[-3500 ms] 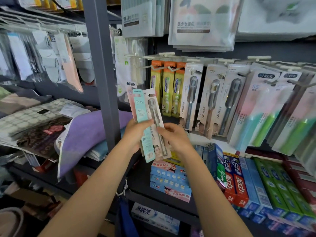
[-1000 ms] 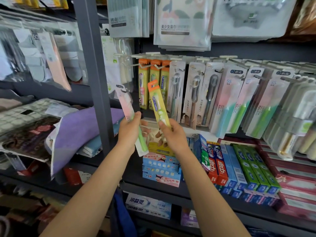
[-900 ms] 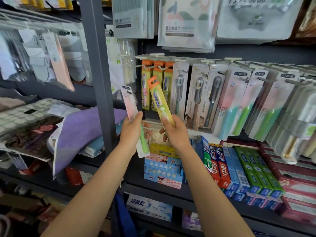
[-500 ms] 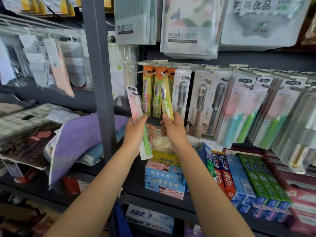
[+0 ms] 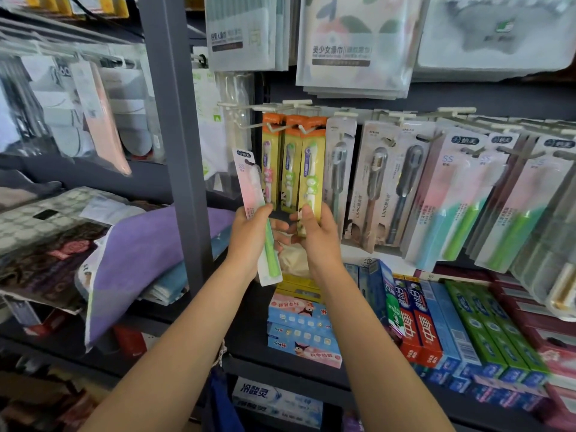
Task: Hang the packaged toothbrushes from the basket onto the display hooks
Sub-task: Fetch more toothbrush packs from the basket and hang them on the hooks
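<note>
Toothbrush pack, yellow with orange header (image 5: 308, 179), is hanging at the front of a display hook (image 5: 307, 130), in the left end of the row above the toothpaste shelf. Right hand (image 5: 318, 235) is pinching its lower end. Left hand (image 5: 249, 236) is gripping a pink-and-green pack (image 5: 255, 210), held upright, not hung. Judgement: seating appears near complete; the header hole should be slid fully back along the hook, card hanging plumb against its two neighbours, before the fingers are letting go.

Bright, even light; glare on plastic packets; wide-angle bending and blur toward the edges.
</note>
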The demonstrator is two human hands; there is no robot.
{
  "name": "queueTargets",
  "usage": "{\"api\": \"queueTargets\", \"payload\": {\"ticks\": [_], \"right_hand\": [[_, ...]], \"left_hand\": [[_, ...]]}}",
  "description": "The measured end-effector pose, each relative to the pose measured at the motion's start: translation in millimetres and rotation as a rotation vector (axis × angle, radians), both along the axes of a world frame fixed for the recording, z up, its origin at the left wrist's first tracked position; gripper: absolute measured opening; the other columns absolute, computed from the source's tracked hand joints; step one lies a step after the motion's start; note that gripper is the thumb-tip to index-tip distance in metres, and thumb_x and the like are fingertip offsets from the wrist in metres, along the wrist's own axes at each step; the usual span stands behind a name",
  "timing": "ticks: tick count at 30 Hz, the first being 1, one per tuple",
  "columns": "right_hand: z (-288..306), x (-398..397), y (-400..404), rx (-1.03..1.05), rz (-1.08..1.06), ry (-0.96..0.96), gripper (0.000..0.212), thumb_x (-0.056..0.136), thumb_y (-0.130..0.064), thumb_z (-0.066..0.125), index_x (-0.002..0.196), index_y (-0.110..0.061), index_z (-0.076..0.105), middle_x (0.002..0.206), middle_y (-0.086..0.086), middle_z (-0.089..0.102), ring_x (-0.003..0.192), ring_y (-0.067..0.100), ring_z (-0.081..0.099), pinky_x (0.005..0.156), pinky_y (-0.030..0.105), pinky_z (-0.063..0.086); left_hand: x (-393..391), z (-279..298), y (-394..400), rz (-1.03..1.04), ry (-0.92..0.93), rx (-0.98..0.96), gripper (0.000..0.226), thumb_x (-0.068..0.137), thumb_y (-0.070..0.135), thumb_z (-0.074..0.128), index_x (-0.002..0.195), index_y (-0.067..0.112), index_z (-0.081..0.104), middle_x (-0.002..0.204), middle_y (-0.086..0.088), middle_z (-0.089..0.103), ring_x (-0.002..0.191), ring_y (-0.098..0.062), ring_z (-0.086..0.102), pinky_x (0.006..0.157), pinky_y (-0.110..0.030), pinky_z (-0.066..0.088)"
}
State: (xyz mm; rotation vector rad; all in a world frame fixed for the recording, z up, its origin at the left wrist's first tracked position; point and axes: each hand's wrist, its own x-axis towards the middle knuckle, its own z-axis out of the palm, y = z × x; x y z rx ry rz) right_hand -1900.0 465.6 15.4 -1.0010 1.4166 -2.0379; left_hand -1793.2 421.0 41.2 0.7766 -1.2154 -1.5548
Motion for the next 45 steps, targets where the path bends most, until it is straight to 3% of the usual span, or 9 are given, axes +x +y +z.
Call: {"api": "queueTargets", "payload": {"ticks": [4,7,14,23,27,30,34,40,45], "right_hand": [[-2,-2,-7,0.051,-0.03,-0.159,0.024,0.106,-0.031,0.05,0.106,-0.008,0.061,0.083,0.007,0.07,0.06,0.016,0.067,0.061,0.036,0.058],[-20,0,-8,0.137,-0.008,-0.245,0.03,0.105,-0.036,0.051,0.104,-0.008,0.062,0.085,0.009,0.073,0.067,0.021,0.071,0.067,0.04,0.061],[-27,8,-15,0.065,0.007,-0.454,0.022,0.108,-0.02,0.047,0.097,-0.008,0.061,0.083,0.01,0.071,0.056,0.018,0.066,0.056,0.035,0.056],[-21,11,-23,0.045,0.021,-0.674,0.032,0.107,-0.027,0.049,0.124,0.0,0.055,0.09,0.007,0.077,0.061,0.019,0.072,0.055,0.032,0.058],[-23,12,-12,0.08,0.044,-0.658,0.03,0.105,-0.027,0.053,0.122,-0.002,0.056,0.099,0.011,0.074,0.067,0.02,0.073,0.059,0.032,0.061],[-27,13,4,0.119,0.063,-0.585,0.017,0.103,-0.024,0.058,0.106,-0.008,0.059,0.097,0.01,0.074,0.069,0.021,0.072,0.066,0.03,0.06],[-28,18,28,0.147,0.106,-0.453,0.016,0.099,-0.024,0.065,0.088,-0.012,0.066,0.087,0.006,0.076,0.078,0.021,0.072,0.074,0.038,0.06],[-23,23,72,0.126,0.195,-0.174,0.013,0.093,-0.024,0.071,0.094,-0.012,0.075,0.096,0.008,0.073,0.089,0.022,0.066,0.085,0.04,0.054],[-16,20,112,0.081,0.186,-0.168,0.006,0.092,-0.019,0.071,0.093,-0.016,0.076,0.091,0.005,0.072,0.08,0.015,0.066,0.072,0.028,0.052]], "left_hand": [[-3,-3,-2,0.002,0.0,0.009,0.032,0.102,0.023,0.057,0.127,0.006,0.048,0.065,-0.01,0.069,0.042,-0.021,0.059,0.041,-0.026,0.045],[-4,-8,-3,0.0,-0.002,0.013,0.03,0.102,0.023,0.056,0.125,0.005,0.048,0.064,-0.009,0.07,0.042,-0.02,0.059,0.039,-0.024,0.046],[-6,-17,-8,-0.002,-0.034,0.031,0.026,0.101,0.024,0.057,0.122,0.01,0.049,0.066,-0.009,0.071,0.044,-0.021,0.061,0.04,-0.026,0.047],[-4,-25,-9,-0.002,-0.062,0.071,0.025,0.1,0.024,0.059,0.12,0.013,0.051,0.073,-0.012,0.07,0.048,-0.022,0.064,0.042,-0.027,0.049],[0,-31,-6,0.007,-0.091,0.089,0.024,0.097,0.026,0.061,0.12,0.021,0.057,0.088,-0.008,0.065,0.067,-0.021,0.07,0.062,-0.038,0.058],[6,-39,0,0.024,-0.063,0.047,0.007,0.097,0.022,0.065,0.104,0.023,0.065,0.094,-0.006,0.068,0.076,-0.018,0.072,0.066,-0.035,0.059],[14,-44,12,-0.017,-0.074,-0.027,0.008,0.093,0.024,0.072,0.101,0.024,0.074,0.104,-0.006,0.076,0.102,-0.025,0.072,0.089,-0.042,0.057],[21,-36,44,-0.118,-0.093,-0.114,0.014,0.091,0.024,0.073,0.103,0.021,0.077,0.094,-0.003,0.075,0.085,-0.017,0.071,0.06,-0.021,0.051],[19,-27,76,-0.242,-0.12,-0.137,0.012,0.093,0.025,0.071,0.102,0.022,0.078,0.095,0.004,0.078,0.096,-0.017,0.073,0.087,-0.036,0.056]]}}
